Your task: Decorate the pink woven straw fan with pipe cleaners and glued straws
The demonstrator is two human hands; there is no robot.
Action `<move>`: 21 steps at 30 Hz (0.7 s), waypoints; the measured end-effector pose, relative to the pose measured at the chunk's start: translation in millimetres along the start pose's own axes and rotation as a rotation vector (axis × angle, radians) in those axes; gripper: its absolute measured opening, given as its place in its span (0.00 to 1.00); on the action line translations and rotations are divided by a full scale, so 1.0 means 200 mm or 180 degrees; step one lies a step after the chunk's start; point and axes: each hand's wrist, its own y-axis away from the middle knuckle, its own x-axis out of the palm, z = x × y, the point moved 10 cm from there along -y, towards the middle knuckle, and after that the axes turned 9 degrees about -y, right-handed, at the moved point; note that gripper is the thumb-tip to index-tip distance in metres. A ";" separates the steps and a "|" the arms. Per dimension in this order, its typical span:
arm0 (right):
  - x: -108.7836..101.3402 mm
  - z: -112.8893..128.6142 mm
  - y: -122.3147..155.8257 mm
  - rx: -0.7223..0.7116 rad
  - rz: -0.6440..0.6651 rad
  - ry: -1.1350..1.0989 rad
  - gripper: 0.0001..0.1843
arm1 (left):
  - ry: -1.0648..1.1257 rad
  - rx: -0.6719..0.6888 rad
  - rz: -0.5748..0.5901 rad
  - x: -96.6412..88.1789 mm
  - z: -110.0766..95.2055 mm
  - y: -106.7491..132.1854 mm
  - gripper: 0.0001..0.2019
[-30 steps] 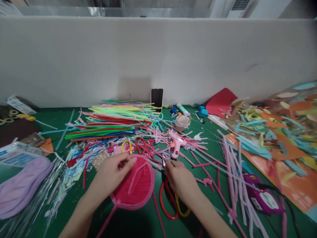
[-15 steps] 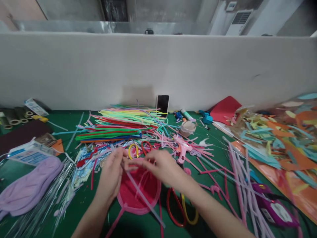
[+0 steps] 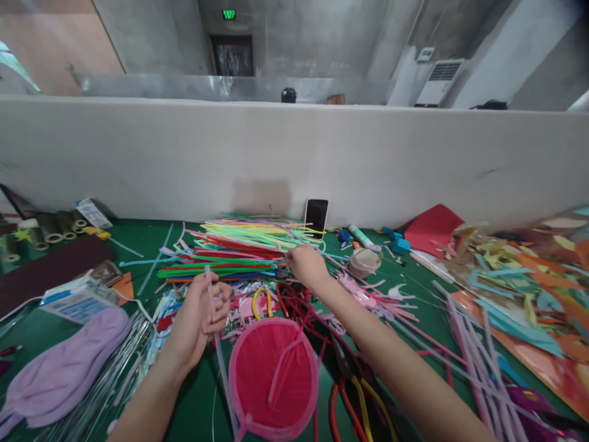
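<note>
My left hand [image 3: 202, 316] is closed around a pale lilac pipe cleaner [image 3: 223, 383], which sticks up past the fingers and slants down toward the table's front. Farther back, my right hand [image 3: 307, 265] reaches to the right end of a pile of coloured pipe cleaners [image 3: 230, 245]. Its fingers are curled together, and what they pinch, if anything, is hidden. Between my forearms lies a round red panel [image 3: 257, 368] with a fuzzy pink rim and a bent pink strip across it. Red-and-yellow-handled pliers [image 3: 352, 399] rest beside it, partly under my right forearm.
A pink glue gun [image 3: 356, 290], a tape roll [image 3: 365, 262] and a leaning phone [image 3: 316, 218] are behind. Lilac pipe cleaners [image 3: 478, 362] and paper scraps [image 3: 515, 276] lie right. At left are a padded purple piece [image 3: 69, 365] and a box [image 3: 78, 298]. A white partition [image 3: 184, 159] stands behind.
My hands have parted: the right has moved back to the coloured pile, the left stays nearer with the lilac pipe cleaner. The camera view has tilted up, and the red panel is now uncovered.
</note>
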 end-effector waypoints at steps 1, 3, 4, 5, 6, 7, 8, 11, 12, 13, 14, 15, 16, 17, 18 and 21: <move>-0.06 -0.02 0.02 0.0009 -0.0091 -0.0061 0.14 | -0.0051 0.0052 0.0003 0.00 -0.04 0.00 0.12; -0.20 -0.06 0.08 0.0020 -0.0352 -0.0223 0.10 | -0.0228 0.0253 -0.0027 0.00 -0.12 0.01 0.12; -0.29 -0.08 0.11 0.0031 -0.0506 -0.0322 0.10 | -0.0359 0.0328 -0.0053 0.00 -0.16 0.02 0.12; -0.37 -0.11 0.16 0.0049 -0.0662 -0.0426 0.11 | -0.0509 0.0410 -0.0073 0.00 -0.21 0.03 0.12; -0.44 -0.13 0.20 0.0092 -0.0818 -0.0516 0.11 | -0.0684 0.0521 -0.0099 0.01 -0.25 0.04 0.11; -0.51 -0.15 0.26 0.0141 -0.0975 -0.0604 0.13 | -0.0840 0.0684 -0.0163 0.01 -0.30 0.06 0.11; -0.58 -0.16 0.31 0.0178 -0.1135 -0.0725 0.14 | -0.0973 0.0886 -0.0242 0.01 -0.36 0.09 0.12; -0.75 -0.18 0.51 0.0142 -0.1888 -0.1774 0.15 | -0.1444 0.1572 -0.0546 0.03 -0.53 0.18 0.10; -0.79 -0.17 0.57 0.0076 -0.2135 -0.2081 0.14 | -0.1695 0.1751 -0.0620 0.05 -0.57 0.21 0.10; -0.81 -0.15 0.62 -0.0007 -0.2317 -0.2314 0.13 | -0.1997 0.1884 -0.0645 0.08 -0.60 0.23 0.10; -0.82 -0.12 0.66 -0.0082 -0.2381 -0.2453 0.13 | -0.2315 0.1975 -0.0605 0.13 -0.61 0.23 0.11; -0.82 -0.08 0.67 -0.0155 -0.2355 -0.2559 0.14 | -0.2620 0.2024 -0.0488 0.19 -0.60 0.23 0.11; -0.80 -0.04 0.68 -0.0221 -0.2256 -0.2650 0.14 | -0.2879 0.2043 -0.0288 0.25 -0.58 0.22 0.11; -0.78 0.00 0.68 -0.0275 -0.2123 -0.2729 0.15 | -0.3094 0.2028 -0.0031 0.31 -0.54 0.20 0.12; -0.76 0.05 0.67 -0.0322 -0.1981 -0.2811 0.15 | -0.3243 0.1984 0.0255 0.37 -0.49 0.19 0.13; -0.67 0.15 0.63 -0.0433 -0.1380 -0.3239 0.16 | -0.3308 0.1685 0.0959 0.46 -0.36 0.16 0.16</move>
